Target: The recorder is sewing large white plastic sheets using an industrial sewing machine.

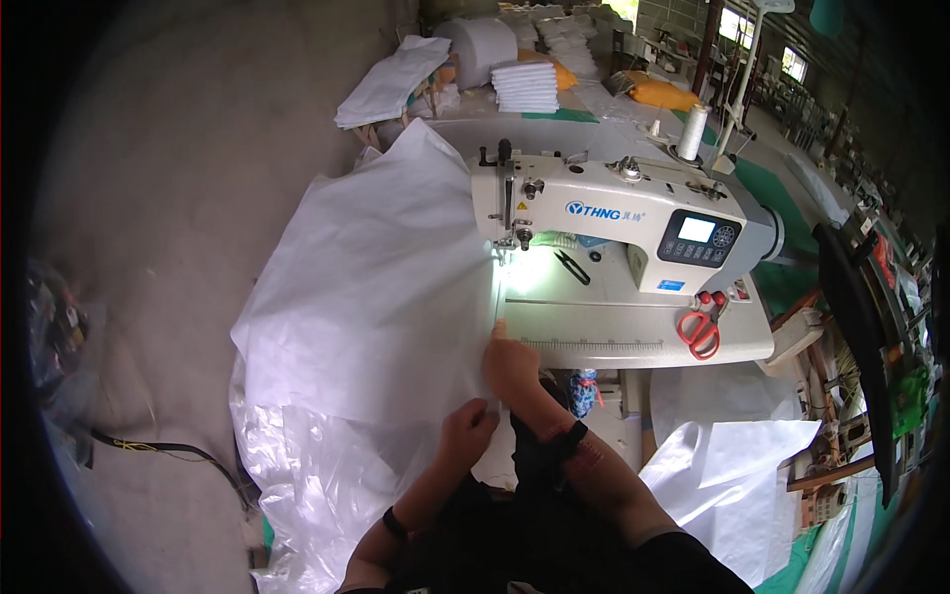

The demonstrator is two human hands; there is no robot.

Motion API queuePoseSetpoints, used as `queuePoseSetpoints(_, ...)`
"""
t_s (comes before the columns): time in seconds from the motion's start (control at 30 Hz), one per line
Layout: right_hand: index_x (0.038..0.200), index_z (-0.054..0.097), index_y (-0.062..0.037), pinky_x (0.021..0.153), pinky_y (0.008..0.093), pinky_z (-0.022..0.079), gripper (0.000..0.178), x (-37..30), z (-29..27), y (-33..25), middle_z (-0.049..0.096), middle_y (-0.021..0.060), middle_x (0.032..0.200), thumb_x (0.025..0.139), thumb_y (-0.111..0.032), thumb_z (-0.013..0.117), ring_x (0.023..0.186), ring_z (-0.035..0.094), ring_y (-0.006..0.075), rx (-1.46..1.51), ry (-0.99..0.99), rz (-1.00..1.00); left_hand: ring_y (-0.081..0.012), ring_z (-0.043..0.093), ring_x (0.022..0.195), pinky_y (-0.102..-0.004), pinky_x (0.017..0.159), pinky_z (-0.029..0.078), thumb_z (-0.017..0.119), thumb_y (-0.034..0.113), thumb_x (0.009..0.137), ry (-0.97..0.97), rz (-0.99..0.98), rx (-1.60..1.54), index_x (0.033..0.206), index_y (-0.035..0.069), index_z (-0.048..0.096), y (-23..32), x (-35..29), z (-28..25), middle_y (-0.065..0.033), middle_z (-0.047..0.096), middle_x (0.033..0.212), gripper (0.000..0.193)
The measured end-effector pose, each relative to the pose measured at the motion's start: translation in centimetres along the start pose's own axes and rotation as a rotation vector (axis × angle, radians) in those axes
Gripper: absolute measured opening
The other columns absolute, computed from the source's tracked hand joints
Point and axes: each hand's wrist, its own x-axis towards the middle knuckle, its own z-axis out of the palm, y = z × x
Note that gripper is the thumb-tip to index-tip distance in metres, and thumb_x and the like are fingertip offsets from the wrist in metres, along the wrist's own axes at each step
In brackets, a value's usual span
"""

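A large white woven plastic sheet (346, 267) hangs over the left side of the sewing machine (594, 203), its right edge running under the lit needle area. My right hand (512, 366) is closed at that edge, just in front of the machine bed, the index finger pointing along it toward the needle. Lower and to the left, my left hand (465, 434) is curled on the near part of the same sheet, fingers folded over its edge. Clear, shiny plastic film (307, 485) hangs below the white sheet.
Red-handled scissors (701, 334) and black thread snips (572, 266) lie on the machine bed. A thread cone (693, 133) stands behind. Folded white stacks (524, 87) sit on the far table. More white sheeting (727, 475) hangs at the right. A black cable (178, 447) crosses the floor.
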Motion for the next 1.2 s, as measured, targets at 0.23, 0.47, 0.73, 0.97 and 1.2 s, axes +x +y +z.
queuePoseSetpoints(0.23, 0.131, 0.035, 0.0104, 0.062, 0.0433, 0.052, 0.056, -0.4, 0.6, 0.4, 0.065, 0.0217, 0.073, 0.081, -0.012, 0.046, 0.066, 0.066, 0.0349, 0.138, -0.016, 0.027, -0.0091, 0.048, 0.071, -0.0272, 0.063, 0.042, 0.058, 0.013, 0.085, -0.025, -0.031, -0.378, 0.097, -0.003, 0.062, -0.5, 2.2, 1.1, -0.0006, 0.056, 0.076, 0.02)
queuePoseSetpoints(0.47, 0.132, 0.034, 0.0104, 0.062, 0.0452, 0.052, 0.057, -0.7, 0.5, 0.4, 0.064, 0.0231, 0.073, 0.08, -0.008, 0.047, 0.067, 0.065, 0.0364, 0.244, -0.017, 0.054, -0.0317, 0.059, 0.084, -0.0392, 0.072, 0.048, 0.058, 0.011, 0.081, 0.309, 0.427, 0.507, 0.113, 0.004, 0.058, -1.2, 2.2, -4.2, -0.0137, 0.061, 0.094, 0.033)
queuePoseSetpoints(0.73, 0.13, 0.038, 0.0087, 0.063, 0.0432, 0.053, 0.052, 0.4, -0.2, 0.2, 0.065, 0.0212, 0.074, 0.082, -0.008, 0.046, 0.068, 0.066, 0.034, 0.17, -0.06, 0.051, -0.0301, 0.041, 0.125, -0.0553, 0.102, 0.027, 0.061, 0.032, 0.084, 0.379, 0.256, 0.914, 0.131, 0.014, 0.046, -6.4, 8.9, -12.7, -0.0123, 0.047, 0.131, 0.052)
queuePoseSetpoints(0.97, 0.123, 0.048, 0.0066, 0.059, 0.0357, 0.053, 0.045, 3.7, -0.2, 0.5, 0.066, 0.0135, 0.075, 0.082, -0.011, 0.049, 0.068, 0.067, 0.0273, -0.035, -0.039, 0.005, -0.0274, 0.046, 0.122, -0.0575, 0.098, 0.03, 0.053, 0.033, 0.089, 0.381, 0.326, 0.956, 0.124, 0.014, 0.053, -6.9, 15.5, -15.7, -0.0105, 0.047, 0.13, 0.039)
queuePoseSetpoints(1.2, 0.109, 0.057, 0.003, 0.058, 0.0332, 0.052, 0.031, 6.9, 0.6, 0.6, 0.065, 0.0096, 0.076, 0.082, -0.009, 0.052, 0.065, 0.066, 0.0236, -0.146, 0.119, -0.007, -0.0271, 0.043, 0.124, -0.0573, 0.1, 0.028, 0.055, 0.033, 0.087, 0.355, 0.337, 0.927, 0.123, 0.013, 0.053, -6.6, 20.0, -16.4, -0.0104, 0.047, 0.131, 0.041)
